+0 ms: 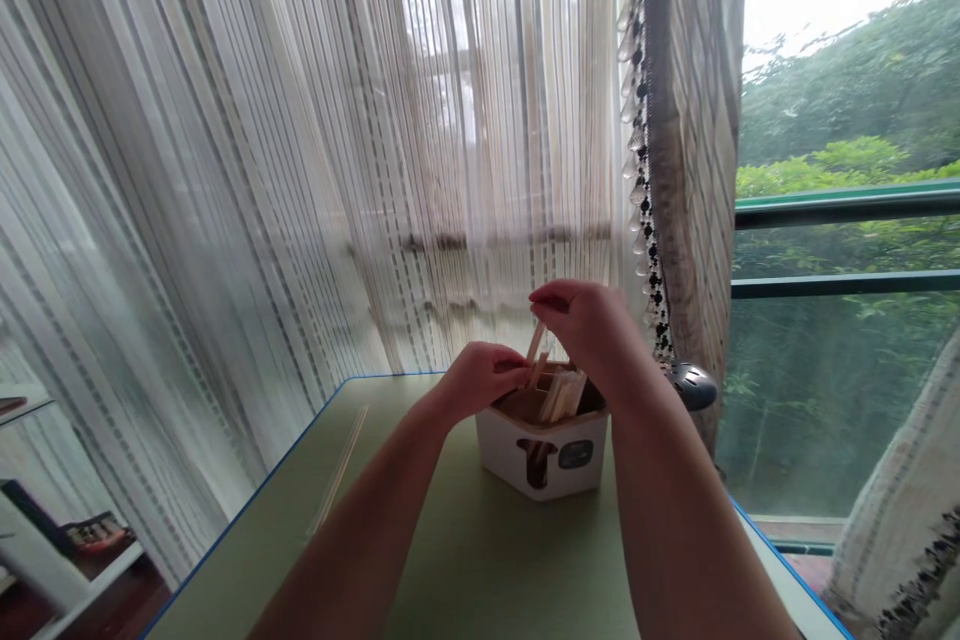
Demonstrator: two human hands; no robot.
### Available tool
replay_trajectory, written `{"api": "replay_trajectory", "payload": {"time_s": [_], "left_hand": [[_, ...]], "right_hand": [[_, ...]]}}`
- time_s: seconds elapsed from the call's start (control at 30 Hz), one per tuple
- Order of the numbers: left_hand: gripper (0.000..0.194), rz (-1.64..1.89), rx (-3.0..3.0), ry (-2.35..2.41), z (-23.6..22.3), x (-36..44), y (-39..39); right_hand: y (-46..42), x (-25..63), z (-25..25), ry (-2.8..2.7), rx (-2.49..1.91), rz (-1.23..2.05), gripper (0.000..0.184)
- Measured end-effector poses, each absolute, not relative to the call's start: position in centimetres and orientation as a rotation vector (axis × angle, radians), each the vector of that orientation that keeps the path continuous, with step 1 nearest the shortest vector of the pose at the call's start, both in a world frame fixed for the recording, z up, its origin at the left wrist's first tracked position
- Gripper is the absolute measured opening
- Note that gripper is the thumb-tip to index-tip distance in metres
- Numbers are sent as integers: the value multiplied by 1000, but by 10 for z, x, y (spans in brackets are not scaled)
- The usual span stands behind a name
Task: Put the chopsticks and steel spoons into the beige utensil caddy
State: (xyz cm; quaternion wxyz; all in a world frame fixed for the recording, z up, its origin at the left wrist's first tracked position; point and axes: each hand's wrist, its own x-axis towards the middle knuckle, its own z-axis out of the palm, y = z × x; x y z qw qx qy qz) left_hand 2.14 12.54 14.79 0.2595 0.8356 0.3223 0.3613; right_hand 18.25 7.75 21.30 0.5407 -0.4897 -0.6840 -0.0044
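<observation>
A white box point(510, 460) with a brown inside and a cut-out in its front stands on the table, holding several pale sticks point(564, 395) that look like chopsticks in clear wrappers. Above its back left part, a pair of chopsticks point(535, 340) stands tilted. My right hand point(589, 320) pinches the upper end of this pair, fingers closed. Lower down, at the box's left rim, my left hand point(484, 378) has its fingers closed around the same chopsticks. Their lower ends are hidden inside the box.
Another wrapped pair of chopsticks point(341, 465) lies on the left of the pale green table point(487, 570), which has a blue edge. Sheer curtains point(300, 170) hang right behind it. A dark rounded object point(694, 385) is beyond the right side. A shelf point(67, 560) stands at lower left.
</observation>
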Motion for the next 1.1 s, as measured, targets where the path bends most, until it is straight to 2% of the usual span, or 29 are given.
{"api": "replay_trajectory", "payload": {"time_s": [0.23, 0.5, 0.63, 1.1], "left_hand": [[18, 1017, 2305, 927, 145, 25, 126], [24, 995, 2206, 819, 140, 27, 128], [21, 1012, 2292, 872, 141, 28, 128], [26, 713, 2554, 951, 142, 28, 122]], "right_hand": [[78, 183, 213, -1632, -1241, -32, 9], [78, 188, 211, -1726, -1272, -9, 14], [76, 187, 213, -1775, -1379, 2, 11], [64, 188, 221, -1797, -1490, 47, 14]]}}
